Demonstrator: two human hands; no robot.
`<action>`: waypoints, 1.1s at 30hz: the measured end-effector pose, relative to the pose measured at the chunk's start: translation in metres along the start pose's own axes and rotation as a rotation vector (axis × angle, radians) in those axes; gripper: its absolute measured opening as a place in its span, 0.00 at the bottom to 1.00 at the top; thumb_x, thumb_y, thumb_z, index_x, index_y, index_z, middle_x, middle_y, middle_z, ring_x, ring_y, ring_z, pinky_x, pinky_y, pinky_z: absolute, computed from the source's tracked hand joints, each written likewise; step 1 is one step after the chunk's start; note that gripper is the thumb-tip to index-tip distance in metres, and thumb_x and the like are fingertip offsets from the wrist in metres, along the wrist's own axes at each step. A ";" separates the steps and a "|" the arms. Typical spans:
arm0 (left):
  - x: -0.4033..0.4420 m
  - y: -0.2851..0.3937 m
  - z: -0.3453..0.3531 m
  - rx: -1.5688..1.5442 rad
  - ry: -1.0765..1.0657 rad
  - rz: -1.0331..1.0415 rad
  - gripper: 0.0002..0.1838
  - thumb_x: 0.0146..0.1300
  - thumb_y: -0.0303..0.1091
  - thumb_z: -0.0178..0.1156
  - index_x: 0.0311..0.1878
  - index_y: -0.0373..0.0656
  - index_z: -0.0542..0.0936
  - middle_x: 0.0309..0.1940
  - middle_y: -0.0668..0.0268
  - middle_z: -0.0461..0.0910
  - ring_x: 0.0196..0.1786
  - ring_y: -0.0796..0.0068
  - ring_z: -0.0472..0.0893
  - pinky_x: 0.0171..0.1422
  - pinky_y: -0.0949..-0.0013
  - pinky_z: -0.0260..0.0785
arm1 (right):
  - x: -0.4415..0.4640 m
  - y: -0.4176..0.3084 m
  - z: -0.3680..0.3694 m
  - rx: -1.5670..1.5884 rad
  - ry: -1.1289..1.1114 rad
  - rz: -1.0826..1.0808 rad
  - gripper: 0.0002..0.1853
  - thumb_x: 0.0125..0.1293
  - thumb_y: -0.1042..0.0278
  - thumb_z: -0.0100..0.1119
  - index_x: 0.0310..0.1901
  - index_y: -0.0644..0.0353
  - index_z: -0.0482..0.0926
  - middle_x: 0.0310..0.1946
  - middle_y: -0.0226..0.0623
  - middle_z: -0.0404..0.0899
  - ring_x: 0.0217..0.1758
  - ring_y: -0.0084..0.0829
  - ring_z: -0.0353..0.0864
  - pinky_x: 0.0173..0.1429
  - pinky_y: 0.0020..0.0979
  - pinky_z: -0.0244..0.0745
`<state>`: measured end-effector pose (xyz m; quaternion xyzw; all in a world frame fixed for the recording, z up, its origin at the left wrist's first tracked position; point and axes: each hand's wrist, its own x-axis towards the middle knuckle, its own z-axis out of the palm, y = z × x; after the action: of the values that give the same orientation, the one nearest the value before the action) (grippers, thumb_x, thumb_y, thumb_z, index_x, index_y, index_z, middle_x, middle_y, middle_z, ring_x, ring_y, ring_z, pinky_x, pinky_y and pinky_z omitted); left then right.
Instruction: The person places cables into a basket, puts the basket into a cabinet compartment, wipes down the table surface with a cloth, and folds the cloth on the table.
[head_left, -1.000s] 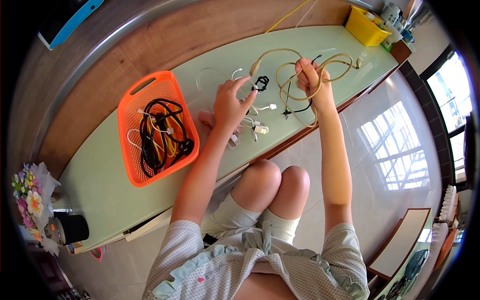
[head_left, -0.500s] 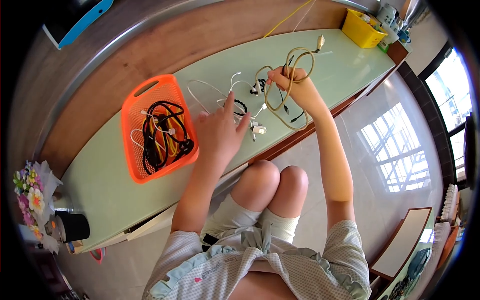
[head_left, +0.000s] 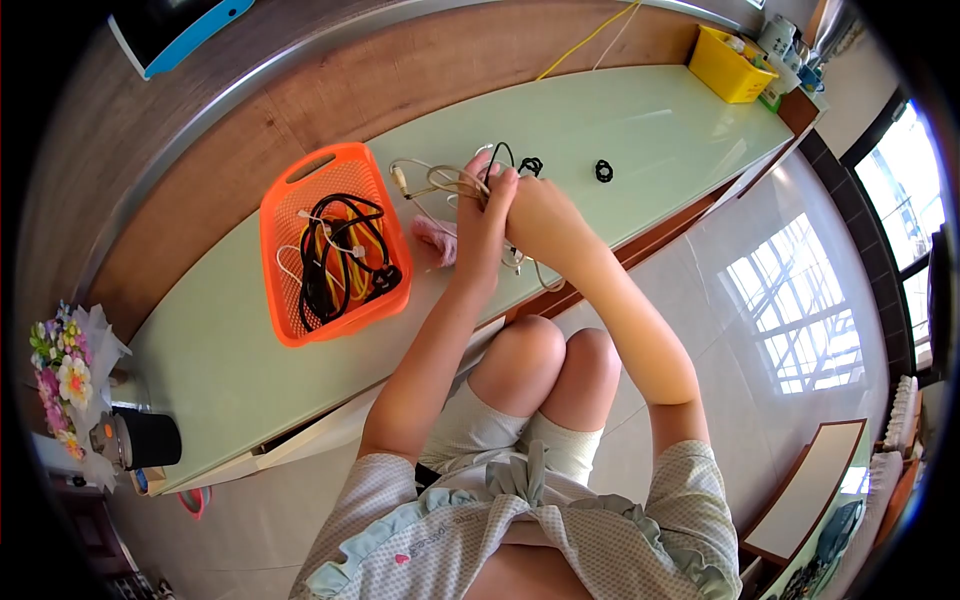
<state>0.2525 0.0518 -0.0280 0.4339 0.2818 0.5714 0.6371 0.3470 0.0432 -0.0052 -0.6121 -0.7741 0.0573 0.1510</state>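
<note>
My left hand [head_left: 485, 212] is closed on a looped beige cable [head_left: 447, 178], whose plug [head_left: 399, 181] sticks out to the left. My right hand [head_left: 545, 218] meets it from the right and also grips the bundle; its fingertips are largely hidden. A thin black cable [head_left: 503, 146] arches above the fingers. White cable ends [head_left: 514, 262] show below the hands, the rest being covered by them. Left of the hands stands an orange basket [head_left: 270, 255] holding black, yellow and white cables [head_left: 345, 262]. A crumpled pink item [head_left: 433, 240] lies between basket and left wrist.
Two small black coiled rings [head_left: 604, 171] [head_left: 531, 166] lie on the pale green tabletop [head_left: 660, 125]. A yellow basket [head_left: 730, 68] stands at the far right end. Flowers [head_left: 70, 380] and a black container [head_left: 150, 440] are at the left end.
My right hand has brought the beige cable left and down to my left hand. My left hand has moved right and closed on it. The pink item and black rings are now uncovered.
</note>
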 end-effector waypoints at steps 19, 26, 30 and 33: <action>0.003 0.037 -0.026 -0.222 -0.038 0.102 0.10 0.73 0.35 0.43 0.46 0.38 0.68 0.50 0.51 0.76 0.52 0.61 0.79 0.56 0.61 0.75 | -0.012 0.049 0.010 0.590 0.617 -0.098 0.29 0.60 0.70 0.57 0.64 0.51 0.66 0.46 0.36 0.78 0.42 0.28 0.77 0.35 0.27 0.71; 0.004 0.053 -0.039 -0.237 -0.038 0.111 0.11 0.72 0.35 0.46 0.47 0.37 0.69 0.47 0.55 0.76 0.52 0.60 0.77 0.60 0.54 0.72 | -0.005 0.042 0.058 0.652 0.404 -0.161 0.34 0.59 0.68 0.61 0.68 0.52 0.59 0.36 0.36 0.73 0.40 0.33 0.71 0.35 0.29 0.69; 0.001 0.063 -0.045 -0.215 -0.102 0.082 0.11 0.72 0.35 0.46 0.47 0.37 0.71 0.47 0.55 0.76 0.53 0.60 0.77 0.60 0.54 0.73 | 0.014 0.048 0.068 0.521 0.457 -0.014 0.22 0.57 0.68 0.63 0.55 0.54 0.74 0.31 0.36 0.72 0.38 0.33 0.70 0.35 0.32 0.68; -0.003 0.075 -0.050 -0.186 -0.121 0.078 0.12 0.72 0.35 0.46 0.47 0.37 0.71 0.47 0.55 0.77 0.51 0.61 0.78 0.59 0.55 0.73 | 0.018 0.049 0.061 0.496 0.401 0.031 0.11 0.56 0.69 0.64 0.41 0.56 0.82 0.29 0.36 0.73 0.36 0.33 0.71 0.35 0.32 0.67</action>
<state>0.1730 0.0581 0.0136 0.4173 0.1715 0.5922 0.6676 0.3699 0.0787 -0.0737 -0.5675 -0.6818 0.1251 0.4443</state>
